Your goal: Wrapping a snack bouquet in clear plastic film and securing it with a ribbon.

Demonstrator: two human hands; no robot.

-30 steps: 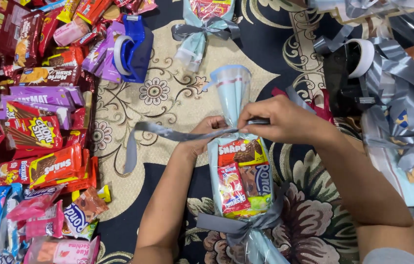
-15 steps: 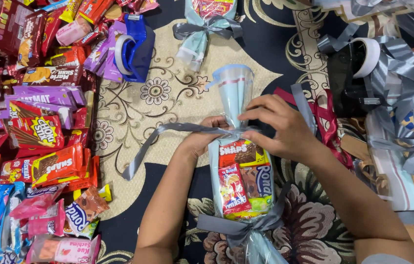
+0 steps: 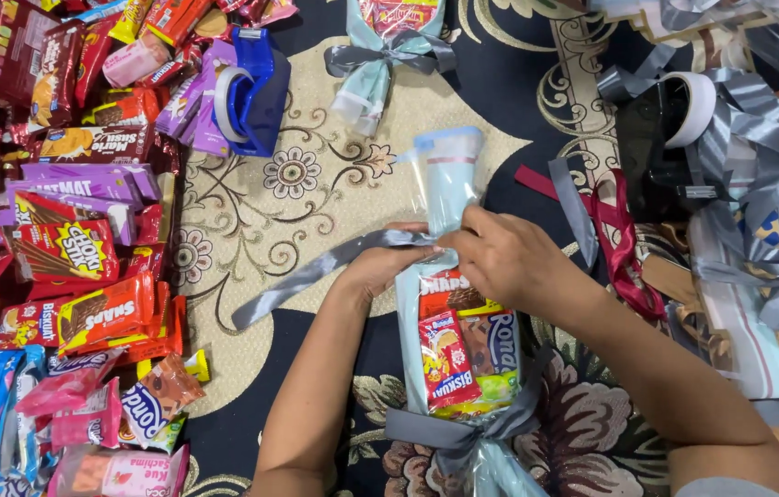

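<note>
**A home floor turned gift-packing corner**

A patterned carpet (image 3: 316,184) serves as the work surface, as in a living room. Heaps of snack packets (image 3: 67,248) lie at one side, tape dispensers (image 3: 251,92) and grey ribbon (image 3: 776,166) around, with wrapped parcels (image 3: 380,55) lying finished.

Clear snack parcel (image 3: 459,354) centre (red, blue packets inside); colourful wrappers (image 3: 58,248) heaped left.

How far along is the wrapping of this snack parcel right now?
Done: the snack parcel is filled, and its near end is tied with a grey ribbon bow. In hand: the left hand and right hand work a second grey ribbon around the far neck. Left: that ribbon shows no finished bow. A finished parcel lies beyond; loose snack packets lie piled at the left.
</note>
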